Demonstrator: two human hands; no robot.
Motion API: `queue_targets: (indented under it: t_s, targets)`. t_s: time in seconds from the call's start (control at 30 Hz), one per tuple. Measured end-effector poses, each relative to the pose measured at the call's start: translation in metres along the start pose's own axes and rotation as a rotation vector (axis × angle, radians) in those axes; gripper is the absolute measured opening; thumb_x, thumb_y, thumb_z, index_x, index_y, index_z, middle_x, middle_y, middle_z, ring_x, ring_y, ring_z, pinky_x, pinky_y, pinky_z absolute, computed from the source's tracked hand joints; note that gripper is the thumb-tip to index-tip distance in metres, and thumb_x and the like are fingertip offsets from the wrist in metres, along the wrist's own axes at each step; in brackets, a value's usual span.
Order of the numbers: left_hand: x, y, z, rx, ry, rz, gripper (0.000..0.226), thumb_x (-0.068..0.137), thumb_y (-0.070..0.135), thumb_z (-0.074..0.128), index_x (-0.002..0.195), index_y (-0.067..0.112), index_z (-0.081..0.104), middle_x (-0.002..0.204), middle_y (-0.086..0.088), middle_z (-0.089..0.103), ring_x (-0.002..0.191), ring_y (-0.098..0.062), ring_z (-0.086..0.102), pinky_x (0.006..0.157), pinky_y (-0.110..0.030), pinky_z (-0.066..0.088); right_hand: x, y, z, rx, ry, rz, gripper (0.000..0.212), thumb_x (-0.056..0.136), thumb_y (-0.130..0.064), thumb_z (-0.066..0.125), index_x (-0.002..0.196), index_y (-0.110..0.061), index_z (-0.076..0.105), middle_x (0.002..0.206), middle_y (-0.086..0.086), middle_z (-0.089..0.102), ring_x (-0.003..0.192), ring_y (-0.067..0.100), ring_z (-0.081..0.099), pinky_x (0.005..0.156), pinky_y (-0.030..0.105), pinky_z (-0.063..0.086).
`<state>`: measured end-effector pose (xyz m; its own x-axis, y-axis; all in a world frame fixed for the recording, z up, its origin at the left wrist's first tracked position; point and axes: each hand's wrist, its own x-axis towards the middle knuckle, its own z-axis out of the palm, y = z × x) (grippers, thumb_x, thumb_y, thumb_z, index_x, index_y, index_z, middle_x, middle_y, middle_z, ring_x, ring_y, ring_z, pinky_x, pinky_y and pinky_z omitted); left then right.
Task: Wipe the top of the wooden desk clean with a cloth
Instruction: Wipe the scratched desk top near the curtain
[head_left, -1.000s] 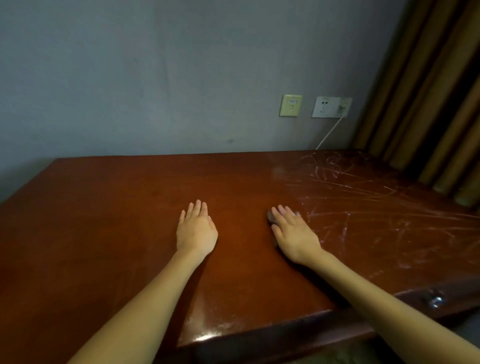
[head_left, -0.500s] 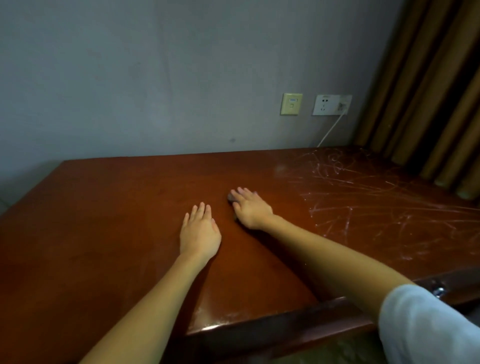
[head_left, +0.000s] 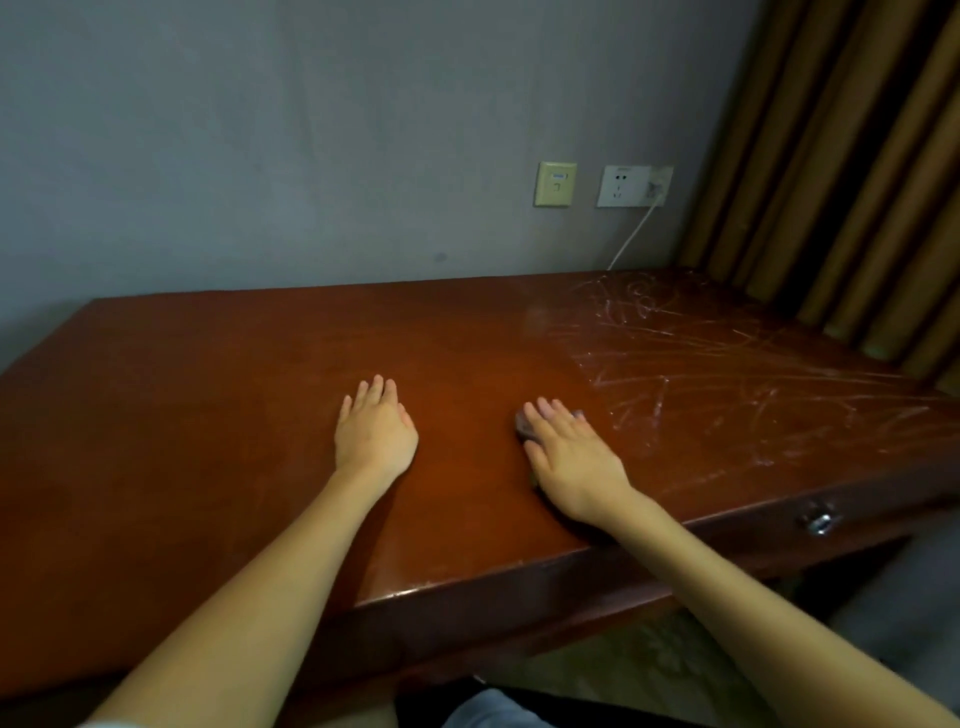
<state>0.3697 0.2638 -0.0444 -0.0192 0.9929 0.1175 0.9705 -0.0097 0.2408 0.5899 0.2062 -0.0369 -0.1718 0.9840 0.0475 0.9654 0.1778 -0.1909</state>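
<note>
A dark reddish wooden desk (head_left: 218, 415) fills the view. My right hand (head_left: 574, 462) lies flat with straight fingers on a small greyish cloth (head_left: 522, 425), pressing it to the desk top; only the cloth's edge shows past the fingertips. My left hand (head_left: 375, 431) rests flat on the wood to the left of it, holding nothing. White smears and streaks (head_left: 691, 374) cover the right part of the desk top, just right of the cloth.
A grey wall stands behind the desk with a yellowed switch (head_left: 556, 184) and a white socket (head_left: 631, 185) with a cable plugged in. Brown curtains (head_left: 852, 171) hang at the right. A metal drawer handle (head_left: 820, 521) sits on the desk's front.
My right hand slid the cloth left toward the left hand, then back right and nearer the front edge. The left hand stayed flat in place.
</note>
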Motion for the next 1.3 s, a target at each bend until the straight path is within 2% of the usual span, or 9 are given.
queue_targets:
  t_s: [0.17,0.3,0.43,0.6,0.73,0.93,1.1,1.3]
  targets:
    - [-0.005,0.004,0.003,0.013,-0.004,-0.045,0.052,0.104,0.027,0.018,0.153,0.01,0.016,0.161,-0.004,0.011,0.148,-0.018,0.007,0.121,-0.035,0.006,0.0,-0.049,0.014,0.028,-0.011,-0.146,0.054,0.103,-0.035,0.021,0.153,-0.019,0.01,0.16,0.002,0.005,0.148,0.016,0.0,0.118,0.032,-0.004]
    - [-0.012,0.006,0.003,0.022,0.007,-0.065,0.052,0.104,0.028,0.018,0.152,0.011,0.017,0.16,-0.004,0.012,0.148,-0.019,0.009,0.121,-0.036,0.007,0.029,-0.048,0.011,0.046,-0.039,-0.18,0.053,0.103,-0.035,0.019,0.153,-0.019,0.012,0.16,0.003,0.007,0.148,0.017,0.003,0.119,0.034,-0.001]
    - [-0.021,0.007,0.003,0.015,0.008,-0.054,0.051,0.104,0.029,0.019,0.152,0.011,0.017,0.16,-0.005,0.012,0.148,-0.019,0.008,0.121,-0.036,0.007,0.041,-0.012,-0.001,0.034,-0.062,-0.125,0.052,0.103,-0.033,0.018,0.153,-0.017,0.01,0.16,0.005,0.006,0.148,0.019,0.003,0.119,0.034,0.001]
    - [-0.022,0.009,0.003,0.02,0.01,-0.071,0.051,0.104,0.028,0.018,0.152,0.011,0.016,0.16,-0.004,0.011,0.148,-0.019,0.008,0.121,-0.036,0.006,0.006,0.04,-0.008,0.046,-0.003,0.009,0.052,0.103,-0.033,0.018,0.153,-0.016,0.011,0.16,0.004,0.006,0.148,0.017,0.003,0.12,0.033,0.0]
    - [-0.023,0.011,0.002,0.025,0.006,-0.083,0.051,0.104,0.029,0.017,0.153,0.011,0.016,0.16,-0.004,0.012,0.148,-0.019,0.008,0.121,-0.036,0.006,-0.037,0.039,-0.007,0.053,0.039,0.048,0.053,0.103,-0.034,0.019,0.152,-0.016,0.01,0.16,0.002,0.006,0.148,0.016,0.001,0.119,0.031,-0.002]
    - [-0.036,0.017,0.002,0.023,0.012,-0.113,0.051,0.104,0.029,0.018,0.152,0.011,0.016,0.16,-0.005,0.012,0.148,-0.02,0.008,0.121,-0.036,0.006,-0.065,-0.008,0.002,0.059,0.09,-0.082,0.054,0.102,-0.036,0.019,0.152,-0.018,0.01,0.16,0.0,0.007,0.148,0.014,0.001,0.116,0.028,-0.005]
    - [-0.049,0.027,0.003,0.048,0.023,-0.164,0.052,0.104,0.028,0.018,0.152,0.011,0.017,0.16,-0.005,0.013,0.148,-0.02,0.009,0.121,-0.037,0.007,-0.033,-0.038,0.01,0.089,0.013,-0.203,0.053,0.102,-0.034,0.02,0.152,-0.019,0.015,0.16,0.002,0.01,0.148,0.017,0.003,0.118,0.032,-0.002]
    - [-0.065,0.031,0.003,0.066,0.008,-0.189,0.052,0.104,0.029,0.017,0.153,0.011,0.015,0.16,-0.004,0.011,0.148,-0.02,0.008,0.121,-0.037,0.007,0.004,-0.011,0.001,0.069,-0.058,-0.215,0.053,0.103,-0.032,0.018,0.153,-0.017,0.012,0.16,0.006,0.007,0.148,0.02,0.003,0.119,0.035,0.0]
